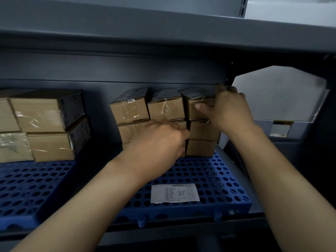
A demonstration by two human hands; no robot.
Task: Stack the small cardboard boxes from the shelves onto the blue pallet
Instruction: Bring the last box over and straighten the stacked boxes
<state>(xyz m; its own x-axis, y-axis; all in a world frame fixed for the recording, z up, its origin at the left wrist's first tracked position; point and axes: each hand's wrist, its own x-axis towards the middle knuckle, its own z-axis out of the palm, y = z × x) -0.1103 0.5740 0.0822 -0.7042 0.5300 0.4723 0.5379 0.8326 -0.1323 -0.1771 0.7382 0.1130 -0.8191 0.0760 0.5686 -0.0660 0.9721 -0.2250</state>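
Small taped cardboard boxes stand in three columns on a blue perforated pallet (209,179) inside a grey shelf bay. My right hand (227,108) grips the top right box (194,111), thumb on its front face and fingers over its far right top edge. My left hand (160,140) is pressed against the front of the middle column, its fingers curled around a box there (179,124) that it mostly hides. The top left box (130,110) and the top middle box (166,109) are untouched.
Larger cardboard boxes (45,124) are stacked at the left of the pallet. A white paper slip (174,195) lies on the pallet's front part. The grey shelf above (163,33) hangs low over the boxes, and a dark upright post (229,77) borders the bay on the right.
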